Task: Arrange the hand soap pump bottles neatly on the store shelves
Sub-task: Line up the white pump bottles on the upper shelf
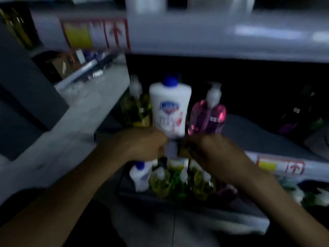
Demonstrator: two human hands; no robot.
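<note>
The picture is motion-blurred. A white soap bottle [170, 111] with a blue cap stands upright at the front of the middle shelf [252, 132]. My left hand [146, 145] grips it at the base. To its right a pink pump bottle [208, 118] stands upright, and a yellow-green pump bottle [136, 109] is on its left. My right hand [211, 148] is curled just below the pink bottle's base, and blur hides what it holds. Lower down, a dark crate [124, 182] holds another white bottle [140, 175] and several yellow and green pump bottles [160, 180].
The upper shelf's white front edge [195, 38] overhangs the bottles and carries price labels [96, 34]. A grey shelf side panel [58, 132] runs down the left. Dark bottles [299, 118] stand far right on the middle shelf. Its front rail has a yellow label [279, 166].
</note>
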